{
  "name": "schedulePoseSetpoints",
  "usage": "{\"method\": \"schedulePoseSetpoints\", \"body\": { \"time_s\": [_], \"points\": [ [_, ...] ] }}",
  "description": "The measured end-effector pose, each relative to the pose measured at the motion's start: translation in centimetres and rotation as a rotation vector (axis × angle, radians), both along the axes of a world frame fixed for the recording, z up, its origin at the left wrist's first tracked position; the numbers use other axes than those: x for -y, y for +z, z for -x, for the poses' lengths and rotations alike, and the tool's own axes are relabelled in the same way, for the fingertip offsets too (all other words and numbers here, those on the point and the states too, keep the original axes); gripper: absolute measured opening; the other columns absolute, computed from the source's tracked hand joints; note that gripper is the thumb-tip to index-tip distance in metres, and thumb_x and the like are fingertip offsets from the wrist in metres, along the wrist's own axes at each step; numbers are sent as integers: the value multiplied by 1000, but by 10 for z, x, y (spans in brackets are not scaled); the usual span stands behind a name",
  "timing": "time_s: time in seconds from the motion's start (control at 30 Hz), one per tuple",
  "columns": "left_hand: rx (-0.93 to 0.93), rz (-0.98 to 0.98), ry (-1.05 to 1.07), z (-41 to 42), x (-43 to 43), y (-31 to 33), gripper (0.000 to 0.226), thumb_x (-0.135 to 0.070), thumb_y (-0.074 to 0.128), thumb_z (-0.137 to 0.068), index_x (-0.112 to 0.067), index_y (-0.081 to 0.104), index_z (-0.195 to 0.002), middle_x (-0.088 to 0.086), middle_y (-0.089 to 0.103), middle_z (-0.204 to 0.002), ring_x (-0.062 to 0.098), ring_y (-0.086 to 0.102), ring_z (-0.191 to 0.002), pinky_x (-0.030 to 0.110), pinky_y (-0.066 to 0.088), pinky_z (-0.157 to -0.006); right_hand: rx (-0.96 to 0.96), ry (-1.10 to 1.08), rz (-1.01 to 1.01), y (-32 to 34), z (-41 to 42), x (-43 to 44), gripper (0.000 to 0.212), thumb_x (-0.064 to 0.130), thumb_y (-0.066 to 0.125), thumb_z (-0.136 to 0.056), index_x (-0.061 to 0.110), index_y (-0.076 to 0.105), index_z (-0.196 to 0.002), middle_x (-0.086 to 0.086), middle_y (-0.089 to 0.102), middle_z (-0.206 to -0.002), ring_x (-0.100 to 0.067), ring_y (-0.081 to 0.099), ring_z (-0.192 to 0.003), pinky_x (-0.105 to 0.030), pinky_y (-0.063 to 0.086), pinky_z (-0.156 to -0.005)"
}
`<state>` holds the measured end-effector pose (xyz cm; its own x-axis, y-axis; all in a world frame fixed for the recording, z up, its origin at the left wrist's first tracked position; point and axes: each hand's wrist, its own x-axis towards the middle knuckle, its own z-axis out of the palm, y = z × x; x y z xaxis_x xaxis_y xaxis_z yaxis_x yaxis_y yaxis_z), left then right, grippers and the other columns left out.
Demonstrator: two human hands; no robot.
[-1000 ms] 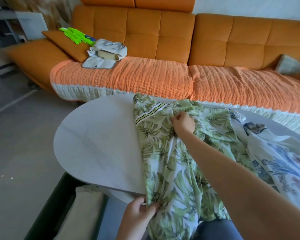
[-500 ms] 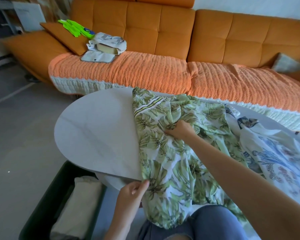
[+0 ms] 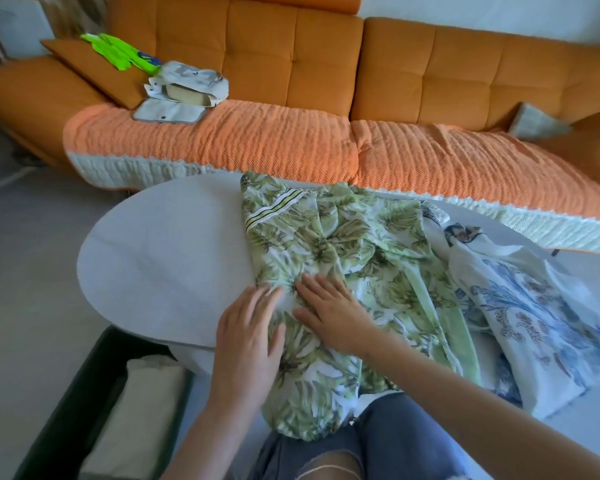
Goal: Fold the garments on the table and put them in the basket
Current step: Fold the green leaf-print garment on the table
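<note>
Both hands flat, fingers straight: left hand and right hand press the thin leaf-print garment on the oval matte worktop. Basket at 7 o'clock holds folded cream cloth.

Green leaf-print garment spread flat, overhanging table edge

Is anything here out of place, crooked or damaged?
The leaf-print garment is not fully on the table: its lower end hangs over the near edge onto the person's lap. Beside it, the blue-print garment lies crumpled. Nothing looks spilled.
</note>
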<state>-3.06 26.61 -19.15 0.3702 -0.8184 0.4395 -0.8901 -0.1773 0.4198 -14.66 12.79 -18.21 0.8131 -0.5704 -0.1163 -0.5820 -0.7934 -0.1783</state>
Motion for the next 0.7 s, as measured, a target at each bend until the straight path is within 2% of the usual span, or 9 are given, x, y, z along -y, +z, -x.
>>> {"method": "schedulePoseSetpoints", "body": {
  "time_s": [0.07,0.13,0.2,0.27,0.33,0.4,0.5,0.63,0.7],
  "points": [
    [6,-231,-77,3,16,-7,42,-18,61,-87,-17,56,-128,4,54,-133,24,49,-125,47,37,-102,32,5,-181,-3,8,1,56,44,21,-100,23,9,-151,6,0,-158,-13,-6,-144,-38,-1,-119],
    [46,-329,-85,1,26,-5,34,-17,68,-81,-18,66,-115,4,65,-118,25,61,-110,50,39,-98,243,-75,-389,12,15,10,46,32,30,-102,19,29,-147,7,13,-156,-11,14,-143,-22,14,-116],
    [45,-297,-23,-5,38,14,18,-19,64,-84,-18,72,-100,2,70,-101,27,65,-92,43,42,-93,432,-205,-374,30,29,26,39,27,39,-100,21,45,-138,11,25,-152,-11,42,-128,-9,36,-93],
    [22,-188,-44,-8,56,37,20,-20,58,-90,-16,71,-104,2,69,-105,28,63,-92,38,44,-90,560,-420,-279,40,56,53,34,25,45,-98,20,52,-131,4,43,-142,-14,59,-101,-16,44,-70],
    [13,-115,-124,-1,80,57,29,-19,50,-95,-16,63,-120,0,62,-122,24,59,-104,36,42,-96,621,-684,-298,46,87,83,34,25,49,-96,15,54,-128,-5,57,-123,-16,58,-81,-22,44,-60],
    [-2,-172,-210,12,109,66,39,-21,41,-99,-17,47,-137,-1,47,-140,21,50,-120,35,33,-108,591,-863,-280,44,116,110,34,26,52,-94,5,58,-120,-6,60,-97,-13,51,-66,-23,39,-56],
    [84,-380,-269,27,160,53,49,-33,31,-102,-21,24,-149,3,19,-156,21,16,-144,39,10,-118,626,-999,-339,36,139,139,44,26,59,-89,-11,56,-113,-11,52,-81,-21,48,-65,-30,38,-62],
    [211,-647,-262,31,215,23,64,-56,14,-96,-27,-3,-150,3,-14,-157,23,-16,-144,51,-12,-113,557,-1032,-347,38,133,160,39,38,59,-88,10,54,-114,-8,60,-90,-22,55,-72,-27,42,-61],
    [175,-731,-256,31,227,8,66,-59,8,-94,-27,-9,-149,2,-18,-156,22,-19,-143,53,-12,-112,396,-999,-285,39,124,171,27,43,54,-90,17,52,-89,-3,53,-74,-17,49,-63,-26,36,-55]
  ]
}}
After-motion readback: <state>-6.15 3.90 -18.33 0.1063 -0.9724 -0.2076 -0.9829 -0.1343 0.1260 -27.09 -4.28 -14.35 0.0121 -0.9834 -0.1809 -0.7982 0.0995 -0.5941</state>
